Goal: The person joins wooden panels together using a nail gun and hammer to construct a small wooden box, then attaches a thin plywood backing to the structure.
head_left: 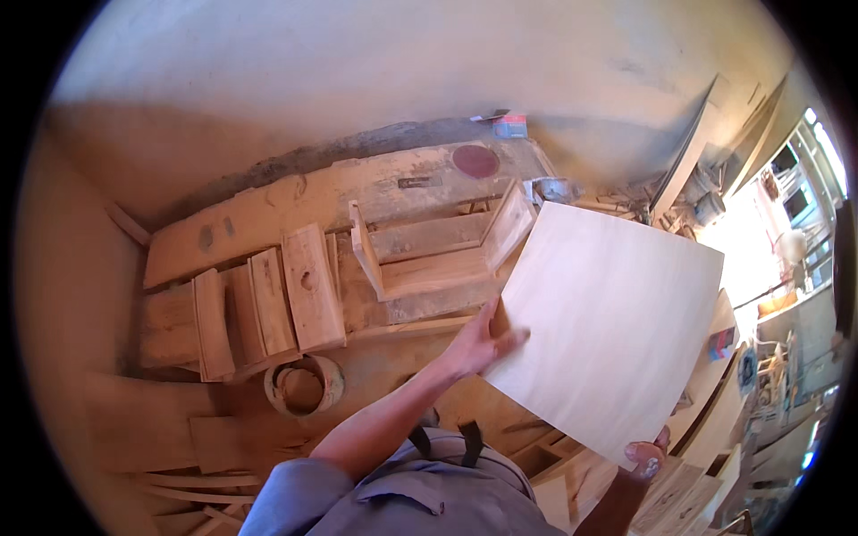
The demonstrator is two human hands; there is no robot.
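A pale, square thin wooden panel [617, 322] is held up at a tilt in front of me. My left hand [483, 344] grips its left edge, with the thumb over the face and the other fingers partly hidden. At the panel's near corner, my right hand [648, 456] is closed on the edge, its fingertips showing light smudges. Beyond the panel, to the left, an open wooden box frame [438, 268] rests on the workbench [268, 214]; the panel covers part of the bench's right side.
Wooden drawer-like pieces [313, 286] stand on the bench's left part. Below them is a round bucket [304, 386]. A dark red disc [475, 161] and a small box [509, 125] lie toward the wall. Planks [693, 147] lean at the right, near a bright window. Boards lie low around me.
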